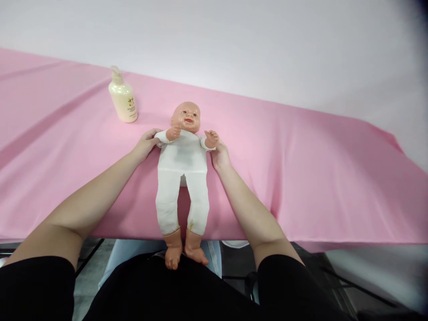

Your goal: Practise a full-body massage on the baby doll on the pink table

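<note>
A baby doll [182, 154] with a white cloth body and plastic head, hands and feet lies on its back on the pink-covered table. Its head points away from me and its feet stick out past the front edge. My left hand [149, 141] is at the doll's arm on the left, fingers curled behind the sleeve. On the other side my right hand [220, 157] holds the doll's other arm near the wrist, with fingertips partly hidden behind it.
A cream-coloured pump bottle [123, 100] stands upright behind my left hand. The pink tablecloth [317, 178] has loose folds and hangs at the front edge. A white wall [234, 44] rises behind the table.
</note>
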Demonstrator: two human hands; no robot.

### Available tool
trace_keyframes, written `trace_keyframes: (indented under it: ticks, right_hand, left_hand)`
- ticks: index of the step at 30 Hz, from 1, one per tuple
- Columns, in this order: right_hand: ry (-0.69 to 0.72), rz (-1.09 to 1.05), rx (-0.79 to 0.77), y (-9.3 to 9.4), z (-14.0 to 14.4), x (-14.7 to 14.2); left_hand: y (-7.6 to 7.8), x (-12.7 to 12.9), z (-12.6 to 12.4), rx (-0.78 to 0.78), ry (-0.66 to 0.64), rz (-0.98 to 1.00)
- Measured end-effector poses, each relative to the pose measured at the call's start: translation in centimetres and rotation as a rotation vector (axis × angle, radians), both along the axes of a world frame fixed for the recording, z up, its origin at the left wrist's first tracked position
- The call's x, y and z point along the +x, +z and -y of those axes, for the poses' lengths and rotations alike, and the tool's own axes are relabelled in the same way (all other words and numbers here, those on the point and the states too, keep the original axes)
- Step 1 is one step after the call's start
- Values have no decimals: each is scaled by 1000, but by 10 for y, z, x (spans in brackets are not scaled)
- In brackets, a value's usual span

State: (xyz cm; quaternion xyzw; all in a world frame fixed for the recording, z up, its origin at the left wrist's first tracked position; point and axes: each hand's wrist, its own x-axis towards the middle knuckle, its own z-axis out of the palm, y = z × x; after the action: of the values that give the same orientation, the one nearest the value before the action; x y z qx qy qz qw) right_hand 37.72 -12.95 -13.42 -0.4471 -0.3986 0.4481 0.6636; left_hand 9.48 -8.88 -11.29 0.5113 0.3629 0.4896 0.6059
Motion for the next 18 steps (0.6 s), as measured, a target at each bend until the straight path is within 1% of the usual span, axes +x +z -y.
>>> trace_keyframes:
  ticks: [4, 7, 12, 18]
  right_hand:
    - [-25, 7, -40, -3, -3, 2]
    - [-15, -4, -48, -3, -4, -1]
    - [10, -16, -78, -2, -4, -4]
    - [28, -59, -64, -5, -5, -3]
  left_hand:
    - [1, 2, 0, -4, 18, 3]
    - [0, 2, -1, -29, 32, -17]
    - [-6, 0, -6, -46, 45, -65]
    - [-11, -2, -8, -41, 51, -46]
